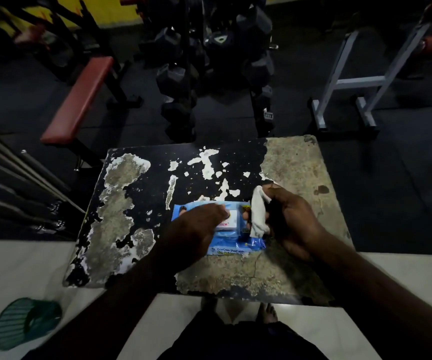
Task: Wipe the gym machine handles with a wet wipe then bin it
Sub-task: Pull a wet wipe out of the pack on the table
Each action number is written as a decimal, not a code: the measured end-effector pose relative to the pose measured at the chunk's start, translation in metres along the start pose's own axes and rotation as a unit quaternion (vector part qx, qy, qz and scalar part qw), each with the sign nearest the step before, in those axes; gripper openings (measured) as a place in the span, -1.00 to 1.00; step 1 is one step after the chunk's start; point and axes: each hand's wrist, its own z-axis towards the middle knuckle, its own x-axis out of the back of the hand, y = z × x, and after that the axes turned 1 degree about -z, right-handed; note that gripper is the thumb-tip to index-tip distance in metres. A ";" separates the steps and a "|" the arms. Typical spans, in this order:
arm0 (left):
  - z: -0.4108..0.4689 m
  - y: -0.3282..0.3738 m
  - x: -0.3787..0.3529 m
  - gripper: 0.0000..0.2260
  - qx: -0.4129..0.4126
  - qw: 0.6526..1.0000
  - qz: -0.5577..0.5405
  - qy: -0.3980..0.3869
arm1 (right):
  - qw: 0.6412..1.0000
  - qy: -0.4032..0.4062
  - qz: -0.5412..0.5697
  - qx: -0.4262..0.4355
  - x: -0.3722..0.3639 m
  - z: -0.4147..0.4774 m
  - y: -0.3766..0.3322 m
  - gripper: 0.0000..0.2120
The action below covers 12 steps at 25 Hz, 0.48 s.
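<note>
Right grip (293,219) held the wet wipe (259,214) bunched, long axis 12-to-6, at 3 o'clock of the pack (235,246) on the surface (295,162). Left grip (196,224) lay on pack lid, pinching or pressing unclear

table top (121,209) lying open left of the wipe pack (235,246), dumbbell rack (209,61) standing beyond, red bench (80,100), steel bars (15,178) crowding the left

Glossy plastic pkt (235,246), rough tabletop (294,165)

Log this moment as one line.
stage: wipe taken | right hand: holds wipe | left hand: on wipes pack | bin: floor, left
</note>
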 end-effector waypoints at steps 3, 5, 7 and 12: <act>-0.013 0.003 -0.001 -0.44 0.055 0.988 0.001 -0.147 | 0.999 0.008 -0.033 0.018 -0.002 0.001 -0.001 -0.86; -0.019 0.003 -0.003 -0.45 0.026 0.985 0.064 -0.159 | 0.998 0.014 -0.053 0.027 -0.004 0.003 0.000 -0.82; -0.022 0.007 -0.006 -0.50 0.004 0.983 0.128 -0.132 | 0.996 0.028 -0.072 0.033 -0.006 0.003 0.002 -0.83; -0.023 0.010 -0.011 -0.50 -0.045 0.988 0.128 -0.070 | 1.000 0.017 -0.010 0.008 -0.014 -0.007 0.010 -0.70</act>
